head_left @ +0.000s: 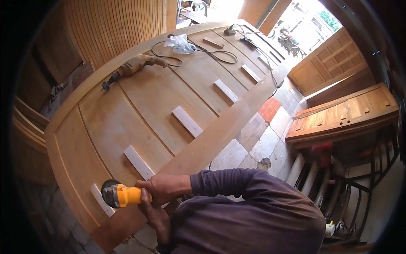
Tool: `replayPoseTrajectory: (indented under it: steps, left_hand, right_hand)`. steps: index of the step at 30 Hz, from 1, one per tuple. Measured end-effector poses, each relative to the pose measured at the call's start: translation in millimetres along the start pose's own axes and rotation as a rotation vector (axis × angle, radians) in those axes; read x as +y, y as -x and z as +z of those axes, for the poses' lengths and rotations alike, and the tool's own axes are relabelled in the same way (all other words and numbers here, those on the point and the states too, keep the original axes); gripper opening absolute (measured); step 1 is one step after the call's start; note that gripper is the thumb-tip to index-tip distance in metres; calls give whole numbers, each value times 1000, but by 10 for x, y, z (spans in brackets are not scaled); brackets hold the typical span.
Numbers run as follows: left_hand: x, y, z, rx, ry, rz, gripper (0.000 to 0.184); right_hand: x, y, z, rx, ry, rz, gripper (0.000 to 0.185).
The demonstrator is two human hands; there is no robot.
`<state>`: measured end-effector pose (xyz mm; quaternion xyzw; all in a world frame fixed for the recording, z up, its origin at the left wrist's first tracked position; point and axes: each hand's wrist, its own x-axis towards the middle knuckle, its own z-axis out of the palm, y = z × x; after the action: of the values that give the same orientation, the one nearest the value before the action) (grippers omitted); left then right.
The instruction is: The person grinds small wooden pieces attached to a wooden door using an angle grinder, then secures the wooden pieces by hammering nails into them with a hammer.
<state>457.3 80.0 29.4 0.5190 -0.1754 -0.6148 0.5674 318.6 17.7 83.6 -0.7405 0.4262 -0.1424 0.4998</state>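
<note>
Grinder (129, 196), yellow with a dark disc, was over the panel (139, 106) at its lower-left corner, by the end of a pale strip (101, 201); I could not tell whether the disc touched wood. I had both hands grasping the rear of its body, fingers curled around. My right hand (164, 189) came in from the right, its forearm nearly level across the panel's near edge, elbow bent and dark sleeve (237, 180) reaching the wrist. My left hand (156, 216) rose from below, wrist bent, thumb and fingers wrapping close beside the right. Other pale blocks (186, 121) stood in a row along the near edge. Against the far edge lay a drill (135, 67), with a clear plastic bag (179, 43) further along that edge.
</note>
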Motion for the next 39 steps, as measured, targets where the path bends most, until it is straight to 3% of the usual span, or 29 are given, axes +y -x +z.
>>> replayPoseTrajectory:
  steps: [15, 20, 21, 23, 25, 28, 32, 35, 39]
  left_hand:
    - [107, -244, -209, -24, 148, 26, 54]
    - [47, -365, -312, 17, 161, 49, 48]
    - [30, -383, -302, -34, 197, 79, 47]
    - [170, -399, -262, -10, 148, 26, 49]
    - [200, -400, -284, -77, 305, 35, 54]
    - [271, -487, -337, -136, 334, 26, 54]
    - [318, -453, -314, -128, 366, 67, 53]
    - [351, -406, -326, -32, 397, 169, 51]
    - [202, -464, -400, 16, 371, 155, 50]
  right_hand:
    - [51, -476, 107, -43, 111, -118, 57]
    - [-152, -581, 111, -166, 223, 112, 81]
    - [-113, -565, 105, -160, 193, 29, 74]
    - [-29, -671, 243, -148, -700, 235, 74]
    - [31, -679, 209, -141, -198, -59, 73]
    - [-242, -814, 158, -151, 58, 97, 68]
    - [-258, -896, 105, -182, 54, -82, 64]
    - [-183, -1011, 129, -244, 136, -63, 66]
    - [-377, -1043, 152, -323, 176, 40, 69]
